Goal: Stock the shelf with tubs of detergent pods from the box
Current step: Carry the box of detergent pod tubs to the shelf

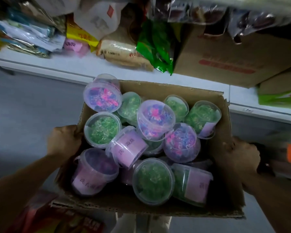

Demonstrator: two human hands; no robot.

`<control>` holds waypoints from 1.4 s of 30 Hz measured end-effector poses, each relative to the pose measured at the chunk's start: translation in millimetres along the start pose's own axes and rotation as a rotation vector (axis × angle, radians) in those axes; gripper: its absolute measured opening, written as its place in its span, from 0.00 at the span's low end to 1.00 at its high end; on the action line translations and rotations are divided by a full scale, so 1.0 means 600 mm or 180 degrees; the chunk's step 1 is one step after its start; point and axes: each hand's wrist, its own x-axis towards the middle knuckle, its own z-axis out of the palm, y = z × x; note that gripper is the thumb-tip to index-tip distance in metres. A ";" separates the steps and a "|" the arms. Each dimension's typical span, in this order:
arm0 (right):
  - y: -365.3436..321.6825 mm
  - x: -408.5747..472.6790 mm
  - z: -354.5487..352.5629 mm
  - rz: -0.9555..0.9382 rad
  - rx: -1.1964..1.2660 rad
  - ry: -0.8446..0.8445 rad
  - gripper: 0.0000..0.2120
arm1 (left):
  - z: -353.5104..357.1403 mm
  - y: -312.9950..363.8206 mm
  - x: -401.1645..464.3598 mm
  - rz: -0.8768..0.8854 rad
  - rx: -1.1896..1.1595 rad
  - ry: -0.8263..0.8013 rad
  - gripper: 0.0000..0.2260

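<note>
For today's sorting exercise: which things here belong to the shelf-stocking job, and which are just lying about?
Job: cardboard box, tubs of pods, white shelf, left hand, right hand.

Lying about: green packet, rice bag, big carton.

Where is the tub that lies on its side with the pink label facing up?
In the head view, that tub lies near the middle of the cardboard box, slightly left, between a green-pod tub and a purple-pod tub.

Dim, bluish light; motion blur smears the wide-angle edges, centre sharper.
</note>
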 end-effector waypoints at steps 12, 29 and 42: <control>0.039 0.089 0.219 -0.0200 0.0312 0.0086 0.19 | 0.214 0.006 0.081 0.0183 -0.0165 0.0495 0.14; 0.070 0.103 0.356 -0.0712 0.0664 0.0621 0.20 | 0.308 0.001 0.118 0.0426 -0.0245 0.0763 0.14; 0.042 0.094 0.341 -0.0199 0.0182 0.0035 0.11 | 0.306 0.026 0.093 -0.0022 0.0037 0.0431 0.08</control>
